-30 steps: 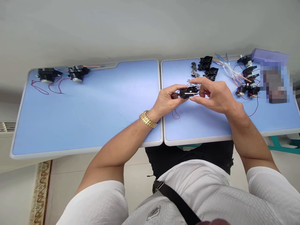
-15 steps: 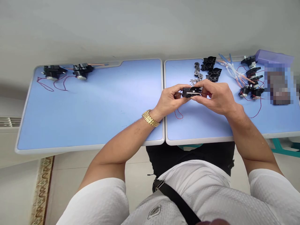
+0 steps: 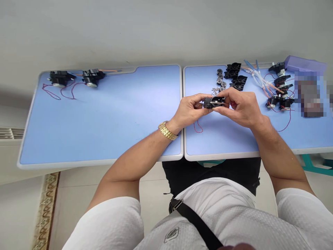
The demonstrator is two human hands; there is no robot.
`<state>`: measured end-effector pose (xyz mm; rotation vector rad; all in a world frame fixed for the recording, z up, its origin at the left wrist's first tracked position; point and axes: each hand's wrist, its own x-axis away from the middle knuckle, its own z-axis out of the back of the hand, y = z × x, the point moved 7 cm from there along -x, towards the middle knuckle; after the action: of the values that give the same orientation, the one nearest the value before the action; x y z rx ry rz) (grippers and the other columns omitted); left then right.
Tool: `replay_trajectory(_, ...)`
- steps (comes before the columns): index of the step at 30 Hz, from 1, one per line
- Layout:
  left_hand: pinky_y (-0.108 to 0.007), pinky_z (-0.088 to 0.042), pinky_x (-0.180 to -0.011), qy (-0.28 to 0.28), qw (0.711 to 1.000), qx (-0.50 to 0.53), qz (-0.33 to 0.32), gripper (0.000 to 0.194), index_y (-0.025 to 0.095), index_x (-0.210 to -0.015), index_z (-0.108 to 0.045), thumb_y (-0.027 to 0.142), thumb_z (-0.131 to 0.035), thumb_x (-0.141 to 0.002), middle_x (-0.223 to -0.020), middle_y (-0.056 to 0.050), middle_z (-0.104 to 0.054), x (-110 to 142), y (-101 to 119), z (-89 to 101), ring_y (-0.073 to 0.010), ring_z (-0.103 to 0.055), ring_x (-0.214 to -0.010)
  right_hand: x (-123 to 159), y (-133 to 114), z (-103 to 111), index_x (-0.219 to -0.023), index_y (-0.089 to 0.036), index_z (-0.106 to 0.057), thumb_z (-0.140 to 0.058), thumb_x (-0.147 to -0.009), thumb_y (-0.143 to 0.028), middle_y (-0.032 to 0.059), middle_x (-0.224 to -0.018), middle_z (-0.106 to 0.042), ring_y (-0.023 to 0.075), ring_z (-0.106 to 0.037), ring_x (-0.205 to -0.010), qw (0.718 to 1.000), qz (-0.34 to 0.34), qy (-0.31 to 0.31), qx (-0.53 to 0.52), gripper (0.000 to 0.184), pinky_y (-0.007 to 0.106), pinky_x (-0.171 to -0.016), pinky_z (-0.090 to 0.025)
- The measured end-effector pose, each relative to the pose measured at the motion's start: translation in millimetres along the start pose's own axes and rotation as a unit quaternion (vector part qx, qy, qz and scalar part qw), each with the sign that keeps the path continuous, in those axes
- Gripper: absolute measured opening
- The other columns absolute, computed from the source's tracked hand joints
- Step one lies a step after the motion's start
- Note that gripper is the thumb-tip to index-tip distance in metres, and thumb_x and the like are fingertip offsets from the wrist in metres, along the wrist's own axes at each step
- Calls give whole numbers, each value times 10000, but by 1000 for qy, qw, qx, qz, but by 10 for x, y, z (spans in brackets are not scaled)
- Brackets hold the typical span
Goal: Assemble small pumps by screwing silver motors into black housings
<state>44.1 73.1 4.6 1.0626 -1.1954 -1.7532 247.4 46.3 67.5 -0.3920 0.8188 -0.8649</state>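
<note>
Both hands hold a small black plastic housing (image 3: 212,102) with a thin metal shaft, just above the right-hand blue tabletop. My left hand (image 3: 189,113) grips its left end, and the fingers of my right hand (image 3: 240,107) pinch its right end, partly hiding it. Just beyond the hands lie tiny metal springs (image 3: 215,91), a few small metal bearings (image 3: 220,76) and several black plastic housings (image 3: 232,71). A thin red wire (image 3: 198,127) lies on the table below my left hand.
Two blue folding tables (image 3: 104,121) stand edge to edge. Several assembled black units (image 3: 279,85) with red wires and clear tubing (image 3: 260,80) lie at the far right, beside a purple case (image 3: 304,64) and a pixelated patch (image 3: 308,93). Two more black units (image 3: 92,77) sit at the far left.
My hands have drawn closer together around the black housing, and my right fingers now cover more of it. The whole view has shifted slightly, with the tables sitting further right.
</note>
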Motion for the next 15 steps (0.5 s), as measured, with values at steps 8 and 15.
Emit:
replay_trajectory(8,-266,-334,-520,-2,1000,-19,-5,404,277,-1219,-933,534,-979,-910,-833,-9,-750,11,18,-2,-84,-393,-586,0,-8,6,-1147,-272,-823,-786,-1073,-669,-12,-845,-783,165,-635,-695,1000,-8,-14,7,406,345,-720,-540)
replay_trajectory(15,-281,-313,-529,30,998,-43,-16,349,292,-1170,-940,526,-974,-913,-733,19,-627,38,74,4,-101,-332,-598,7,-16,19,-1120,-263,-787,-832,-1020,-519,-19,-811,-766,170,-649,-690,999,-11,11,32,279,348,-696,-517)
